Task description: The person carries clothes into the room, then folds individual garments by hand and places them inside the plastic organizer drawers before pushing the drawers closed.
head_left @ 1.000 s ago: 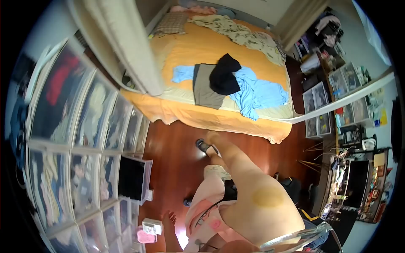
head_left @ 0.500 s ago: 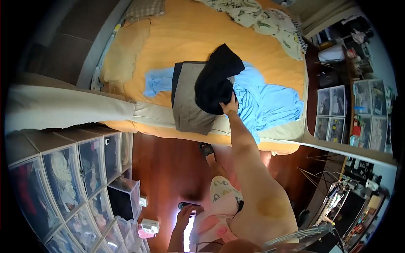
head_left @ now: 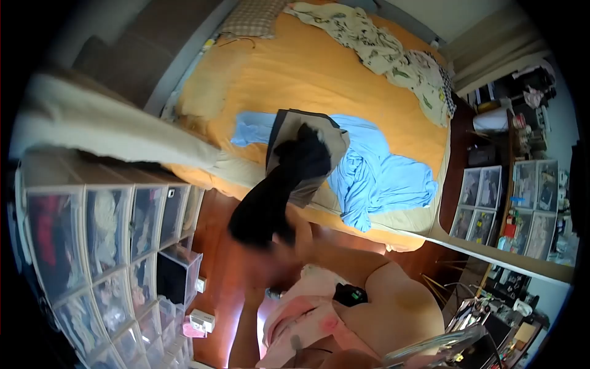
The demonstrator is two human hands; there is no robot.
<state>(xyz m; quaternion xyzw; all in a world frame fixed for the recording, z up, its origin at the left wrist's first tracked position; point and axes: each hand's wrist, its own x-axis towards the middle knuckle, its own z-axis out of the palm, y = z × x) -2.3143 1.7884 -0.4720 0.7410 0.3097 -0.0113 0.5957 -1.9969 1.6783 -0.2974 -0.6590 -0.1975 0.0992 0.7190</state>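
Observation:
A black garment (head_left: 264, 203) stretches from the bed's front edge down toward me, its far end bunched over a grey-brown folded garment (head_left: 286, 132) with dark edging. My right hand (head_left: 299, 237) grips the near end of the black cloth, fingers partly hidden by it. Close beside it is my left hand (head_left: 261, 264), smeared by motion, so its fingers cannot be made out. A crumpled light blue garment (head_left: 393, 181) lies on the bed to the right, and part of it shows left of the grey-brown one.
The bed (head_left: 239, 80) has an orange sheet, a patterned blanket (head_left: 381, 52) and a checked pillow (head_left: 251, 18). Clear-fronted storage drawers (head_left: 107, 227) stand at left, one black-lined drawer (head_left: 175, 277) pulled out. Shelves and small drawers (head_left: 479, 197) line the right side.
My right hand has pulled the black garment off the bed's middle toward me and left. My left hand has risen to near the garment. The grey-brown garment has shifted, and the view has turned.

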